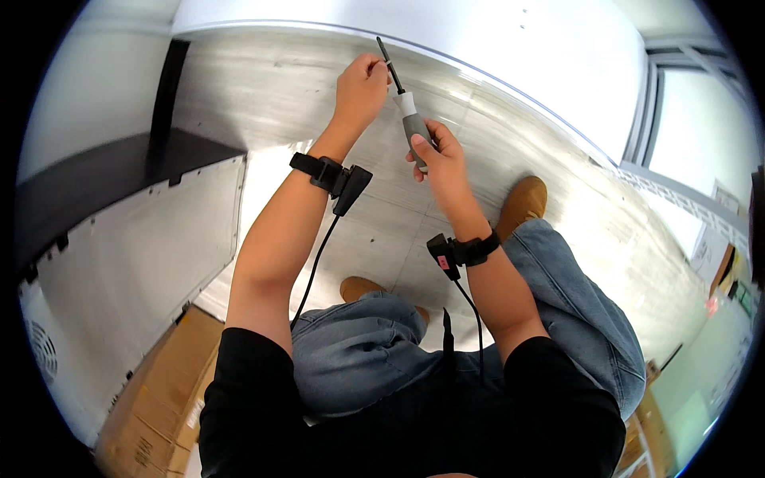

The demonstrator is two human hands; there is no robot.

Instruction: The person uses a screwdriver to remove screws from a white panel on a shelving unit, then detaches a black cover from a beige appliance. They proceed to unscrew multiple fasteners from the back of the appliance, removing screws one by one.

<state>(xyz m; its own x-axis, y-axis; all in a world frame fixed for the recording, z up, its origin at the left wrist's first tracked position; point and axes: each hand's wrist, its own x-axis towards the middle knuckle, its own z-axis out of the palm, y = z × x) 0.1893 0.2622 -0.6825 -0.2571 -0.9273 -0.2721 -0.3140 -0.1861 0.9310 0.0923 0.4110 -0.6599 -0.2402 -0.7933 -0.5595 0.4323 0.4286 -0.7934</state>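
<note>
A screwdriver [413,127] with a grey and white handle and a dark shaft points up and slightly left, away from me. My right hand [437,153] is wrapped round its handle, thumb along the top. Beside the shaft, my left hand [362,89] is closed in a pinch, its fingertips at the shaft's upper half. A tiny pale bit shows there; whether it is a separate piece or part of the shaft I cannot tell. The dark tip extends beyond the fingers, close to the edge of a white panel [478,32].
Pale wood-look floor [382,209] lies under my hands. At left stands a white metal cabinet [143,231] with a black top, a cardboard box [163,382] below it. A metal-framed window or door [685,119] is at right. Black wrist devices [341,182] trail cables down both arms.
</note>
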